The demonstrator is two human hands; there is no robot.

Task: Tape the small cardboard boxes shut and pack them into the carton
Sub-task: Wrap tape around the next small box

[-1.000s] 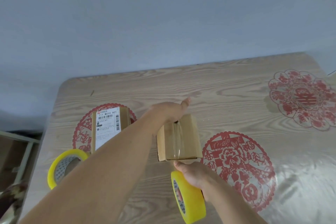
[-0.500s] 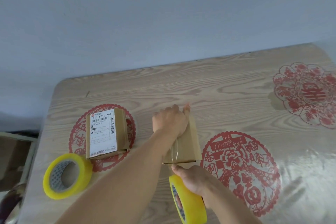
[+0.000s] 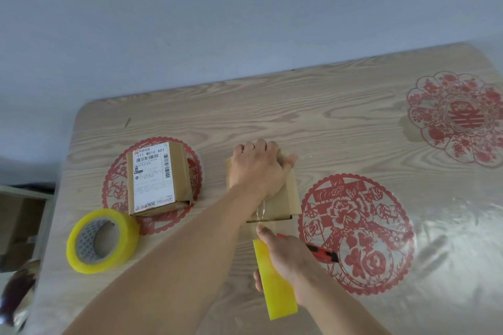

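Head view shows the left hand [image 3: 257,171] now lying flat on the small box [image 3: 288,200], fingers over its far edge; half a second ago it sat more to the left and the box was less covered. The right hand [image 3: 283,255] has drawn back toward the body and grips a yellow tape roll [image 3: 275,285], seen edge-on. A clear tape strip [image 3: 260,212] runs from the box top to this roll and is hard to see. A red knife [image 3: 321,251] is now visible on the worktop [image 3: 340,122], partly hidden behind the right hand. The box top is mostly hidden by the left hand. A second box [image 3: 160,179] stands at left; its label reads "111 W010 A01", the smaller print is unreadable. Another roll [image 3: 102,239] lies beside it.
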